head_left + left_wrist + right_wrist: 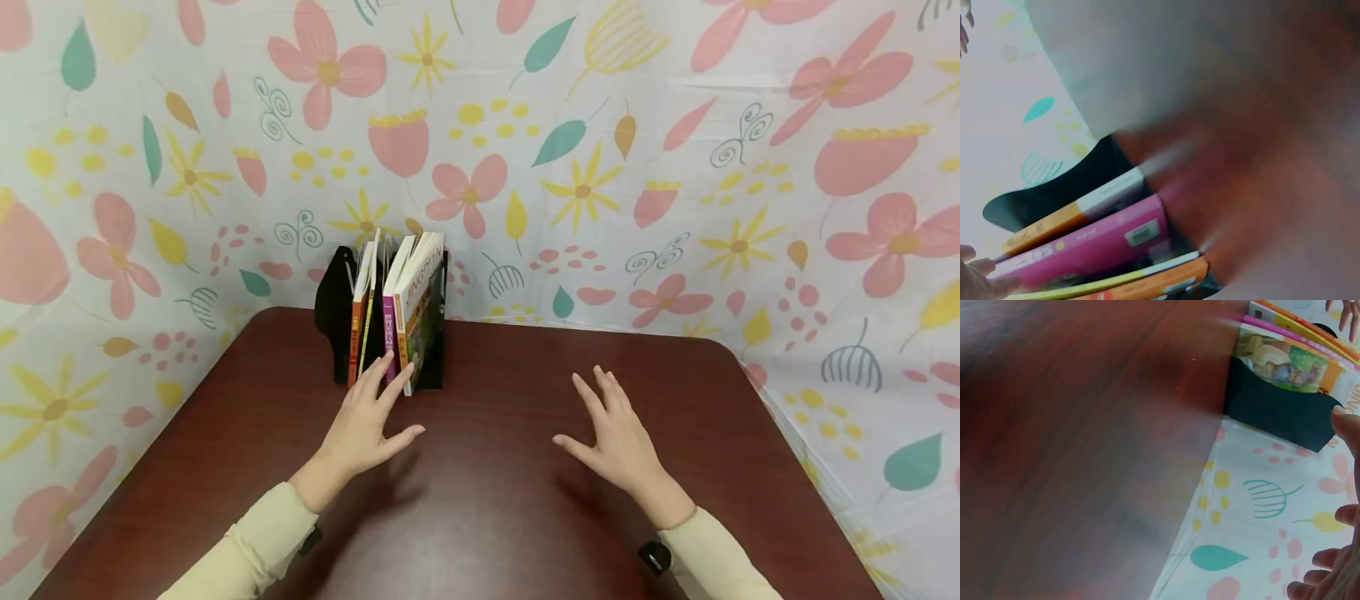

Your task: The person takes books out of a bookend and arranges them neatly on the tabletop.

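Note:
Several books stand upright in a black book stand [334, 317] at the table's back left. Among them are an orange-spined book [356, 337], a thicker purple-spined book [389, 325] and a book with a picture cover [423, 304]. My left hand [362, 423] hovers in front of the books with its fingers spread, holding nothing; in the head view its fingertips overlap the lower spines, and contact cannot be made out. Over the right half of the table, my right hand [619, 433] is raised with fingers apart and holds nothing. The right wrist view shows the stand's black side panel [1282, 415].
The dark red-brown table [495, 467] has rounded back corners. Behind it and at both sides hangs a white cloth [480, 117] printed with flowers and leaves. A small black device [656, 557] sits at the right wrist.

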The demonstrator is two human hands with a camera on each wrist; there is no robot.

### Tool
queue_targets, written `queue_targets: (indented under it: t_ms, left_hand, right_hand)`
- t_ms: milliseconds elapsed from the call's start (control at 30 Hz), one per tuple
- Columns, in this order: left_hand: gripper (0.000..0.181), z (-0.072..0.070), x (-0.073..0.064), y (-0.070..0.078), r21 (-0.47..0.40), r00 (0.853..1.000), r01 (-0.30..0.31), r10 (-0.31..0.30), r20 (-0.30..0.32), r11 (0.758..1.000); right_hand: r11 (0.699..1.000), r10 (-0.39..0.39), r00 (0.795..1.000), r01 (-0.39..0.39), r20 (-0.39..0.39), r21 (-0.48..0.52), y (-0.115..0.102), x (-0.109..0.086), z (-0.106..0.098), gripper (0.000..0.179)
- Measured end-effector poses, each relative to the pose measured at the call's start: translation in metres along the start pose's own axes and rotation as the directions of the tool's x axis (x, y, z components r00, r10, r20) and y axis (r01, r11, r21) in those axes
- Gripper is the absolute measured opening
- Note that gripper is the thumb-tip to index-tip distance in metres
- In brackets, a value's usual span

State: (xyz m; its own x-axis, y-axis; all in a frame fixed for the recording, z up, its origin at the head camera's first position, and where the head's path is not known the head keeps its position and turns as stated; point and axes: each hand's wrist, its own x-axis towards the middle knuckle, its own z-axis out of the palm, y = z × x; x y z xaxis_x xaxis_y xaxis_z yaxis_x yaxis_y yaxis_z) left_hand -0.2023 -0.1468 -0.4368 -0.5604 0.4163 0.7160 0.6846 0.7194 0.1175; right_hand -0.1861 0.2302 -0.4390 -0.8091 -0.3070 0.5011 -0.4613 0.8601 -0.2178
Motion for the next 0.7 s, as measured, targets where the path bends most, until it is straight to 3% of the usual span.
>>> queue_targets:
  t_ms: [300, 533, 700]
  left_hand:
    - [0.073, -0.01, 0.021, -0.008, 0.009, 0.991, -0.061, 0.061, -0.122, 0.998]
    - [0.07, -0.013, 0.036, -0.012, 0.023, 0.976, -0.071, 0.075, -0.206, 0.997]
    - [0.065, -0.015, 0.053, -0.015, 0.038, 0.973, -0.065, 0.072, -0.218, 0.997]
  right_hand:
    - [0.998, -0.017, 0.999, 0.019, -0.03, 0.055, -0.011, 0.017, 0.009, 0.091]
    - [0.992, -0.025, 0.998, 0.032, -0.057, 0.118, -0.023, 0.033, 0.012, 0.087]
    - [0.989, -0.047, 0.993, 0.061, -0.112, 0.133, -0.031, 0.048, 0.016, 0.081]
